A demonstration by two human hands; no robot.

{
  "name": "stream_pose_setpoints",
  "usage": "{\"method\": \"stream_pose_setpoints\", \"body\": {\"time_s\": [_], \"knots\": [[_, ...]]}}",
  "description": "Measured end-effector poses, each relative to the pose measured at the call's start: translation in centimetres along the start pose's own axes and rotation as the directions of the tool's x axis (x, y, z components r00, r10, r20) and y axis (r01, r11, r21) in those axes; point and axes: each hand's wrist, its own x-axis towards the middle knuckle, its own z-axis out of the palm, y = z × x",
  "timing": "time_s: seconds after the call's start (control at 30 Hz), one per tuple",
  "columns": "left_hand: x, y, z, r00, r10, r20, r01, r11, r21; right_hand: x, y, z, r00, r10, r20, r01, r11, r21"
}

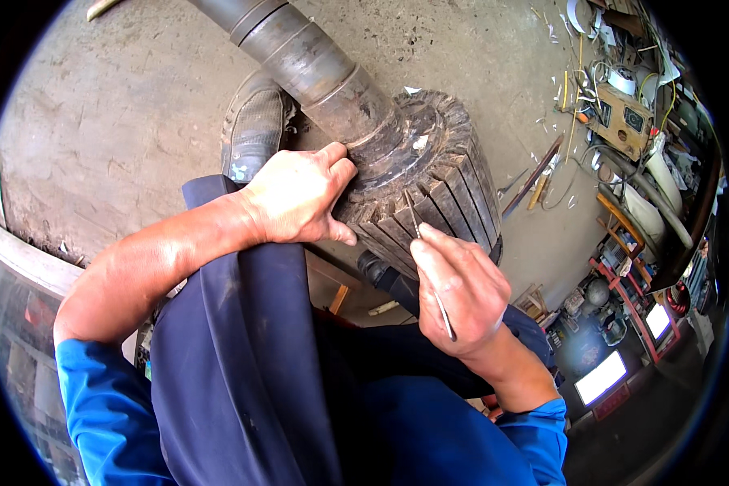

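A motor rotor (462,190) with a slotted, grimy core lies in front of my knees, its thick steel shaft (320,69) reaching away to the upper left. My left hand (300,194) grips the core's near-left end beside the shaft, fingers curled over the rim and thumb down its side. In my right hand (462,292) a thin metal pick (414,215) is pinched between thumb and fingers. Its tip meets the end of the slots at the rim, and its other end sticks out below my palm.
Dusty concrete floor (138,105) surrounds the rotor. My shoe (253,121) stands left of the shaft. On the right lie a wooden box (621,119), hoses, scraps and loose sticks. A glass-sided cabinet (24,324) stands at the left edge.
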Motion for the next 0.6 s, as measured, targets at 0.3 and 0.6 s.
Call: {"method": "stream_pose_setpoints", "body": {"time_s": [0.3,0.6], "knots": [[0.4,-0.2,-0.2,0.999,0.041,-0.028,-0.040,0.999,0.029,2.0,0.5,-3.2,0.978,0.188,0.089,-0.204,0.950,0.234],[0.3,-0.1,-0.3,1.000,0.007,-0.020,-0.007,1.000,0.010,0.9,1.2,0.9,0.997,-0.050,-0.056,0.050,0.999,-0.012]]}}
